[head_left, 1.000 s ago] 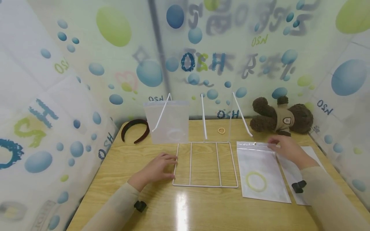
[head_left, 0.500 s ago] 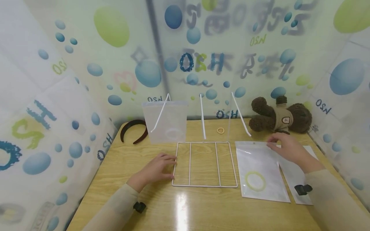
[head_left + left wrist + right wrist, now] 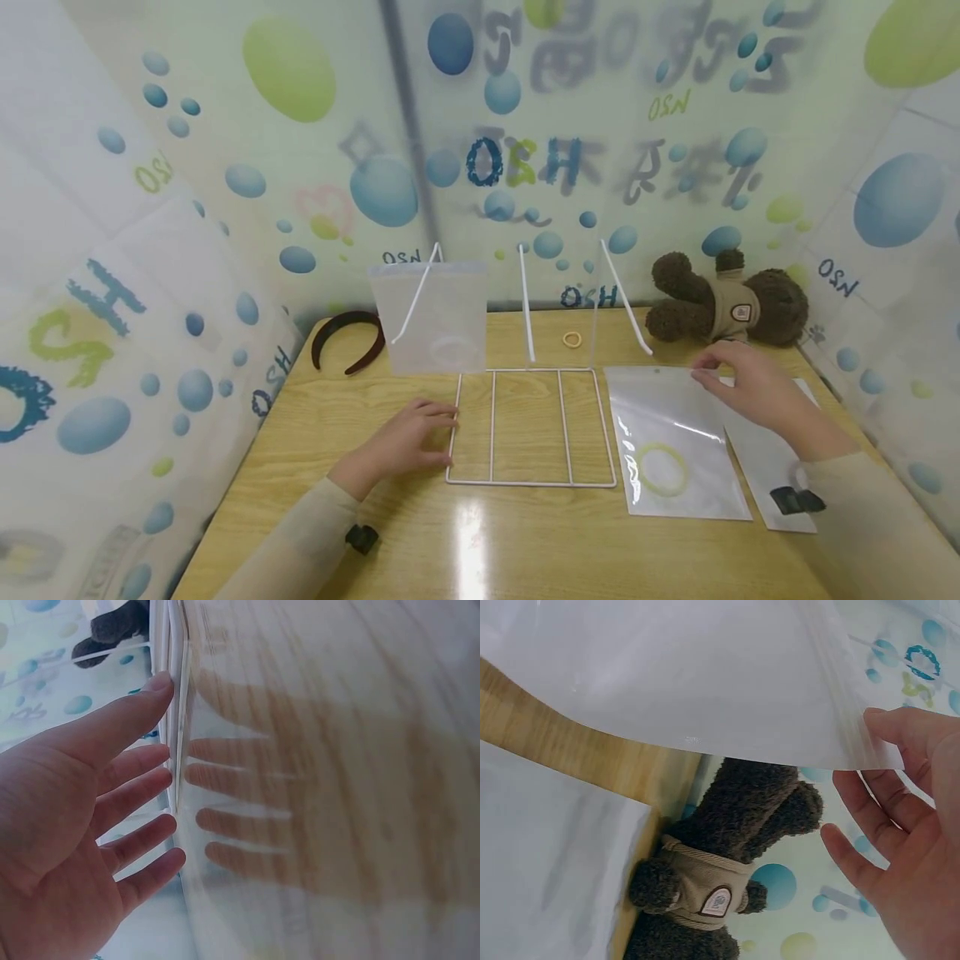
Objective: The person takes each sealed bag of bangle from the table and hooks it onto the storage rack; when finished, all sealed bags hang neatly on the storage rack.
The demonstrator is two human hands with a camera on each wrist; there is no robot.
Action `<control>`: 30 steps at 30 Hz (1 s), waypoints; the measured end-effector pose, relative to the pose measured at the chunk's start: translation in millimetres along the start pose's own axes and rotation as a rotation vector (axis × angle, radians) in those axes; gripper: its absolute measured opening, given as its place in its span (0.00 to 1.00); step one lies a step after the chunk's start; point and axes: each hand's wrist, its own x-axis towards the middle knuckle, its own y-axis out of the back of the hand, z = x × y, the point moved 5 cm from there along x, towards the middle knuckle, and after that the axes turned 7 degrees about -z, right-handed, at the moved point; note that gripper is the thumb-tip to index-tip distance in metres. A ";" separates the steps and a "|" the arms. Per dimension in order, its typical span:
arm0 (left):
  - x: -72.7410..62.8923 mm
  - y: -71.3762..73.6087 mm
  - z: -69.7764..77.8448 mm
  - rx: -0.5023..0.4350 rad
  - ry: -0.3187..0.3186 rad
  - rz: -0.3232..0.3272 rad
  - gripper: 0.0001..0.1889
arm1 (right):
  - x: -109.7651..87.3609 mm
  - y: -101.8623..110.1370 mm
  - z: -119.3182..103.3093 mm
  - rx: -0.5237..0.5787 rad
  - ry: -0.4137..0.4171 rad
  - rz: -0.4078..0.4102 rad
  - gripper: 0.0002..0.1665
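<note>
- Where the pale wooden table meets the bubble-printed plastic sheeting on three sides, only the near edge is open; its glossy top throws back a streak of light between the two arms.
- The white wire rack stands at the table's middle, a flat grid of three bays with thin rods rising slanted at the back; bare wood shows through the bays.
- A frosted plastic pouch stands upright against the rack's left rod, a faint ring showing inside it.
- The clear zip-top plastic bag lies just right of the rack, its far corner raised off the wood and its film shiny and creased; a yellow-green hair ring sits inside near the lower half.
- A second flat white bag lies partly under it, further right.
- The dark brown plush toy in a tan vest lies on its side at the back right corner, fuzzy against the smooth sheeting.
- A dark brown curved headband rests at the back left.
- The right hand pinches the clear bag's top right corner between thumb and fingertips.
- The left hand lies loose and spread, fingertips touching the rack's left rail.
- A small orange hair tie lies behind the rack.
</note>
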 end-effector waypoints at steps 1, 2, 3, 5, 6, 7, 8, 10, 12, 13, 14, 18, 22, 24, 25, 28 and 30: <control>0.2 -0.1 -0.2 -0.005 0.004 -0.003 0.30 | -0.1 2.5 -2.5 -0.006 0.009 0.015 0.06; 0.2 -0.4 -0.3 -0.006 0.006 -0.003 0.30 | -0.1 5.0 -5.0 -0.009 0.020 0.031 0.07; 0.2 -0.5 -0.3 -0.003 0.007 -0.002 0.30 | -0.1 7.8 -7.7 -0.011 0.035 0.050 0.08; 0.3 -0.5 -0.1 0.004 0.003 0.002 0.30 | 0.0 13.5 -13.0 -0.008 0.067 0.089 0.10; 0.3 -0.3 0.1 0.009 -0.001 0.007 0.30 | 0.1 16.5 -15.5 -0.008 0.085 0.109 0.11; 0.2 -0.2 0.2 0.007 -0.001 0.008 0.30 | 0.0 19.4 -17.9 -0.006 0.098 0.125 0.12; 0.1 0.1 0.4 0.010 -0.005 0.012 0.30 | -0.4 22.3 -20.1 -0.008 0.105 0.138 0.12; 0.0 0.2 0.3 0.001 -0.001 0.009 0.30 | -1.5 27.6 -23.8 -0.014 0.097 0.146 0.13; -0.1 0.3 0.2 -0.003 0.006 0.004 0.30 | -3.2 32.8 -27.7 -0.023 0.075 0.144 0.13; -0.1 0.3 0.1 -0.006 0.011 0.000 0.30 | -4.1 35.3 -29.9 -0.023 0.066 0.141 0.13; 0.0 0.3 -0.1 -0.003 0.012 -0.001 0.30 | -4.7 37.9 -32.3 -0.022 0.060 0.140 0.14; 0.8 0.8 0.1 0.005 0.015 -0.004 0.30 | -5.1 49.1 -43.4 -0.006 0.078 0.161 0.16; 1.7 1.1 0.6 0.014 0.011 -0.003 0.30 | -4.1 60.7 -54.9 -0.006 0.111 0.189 0.18; 1.9 1.2 0.5 0.011 0.015 -0.007 0.30 | -4.4 65.7 -60.2 -0.001 0.123 0.190 0.19; 2.0 1.0 0.5 0.012 0.016 -0.009 0.30 | -4.9 68.0 -62.6 -0.001 0.126 0.191 0.19; 2.1 0.4 0.4 0.014 0.024 -0.015 0.30 | -6.6 73.9 -69.4 0.017 0.139 0.184 0.21; 1.9 -0.1 0.1 0.015 0.032 -0.021 0.30 | -7.8 78.2 -74.3 0.036 0.158 0.183 0.22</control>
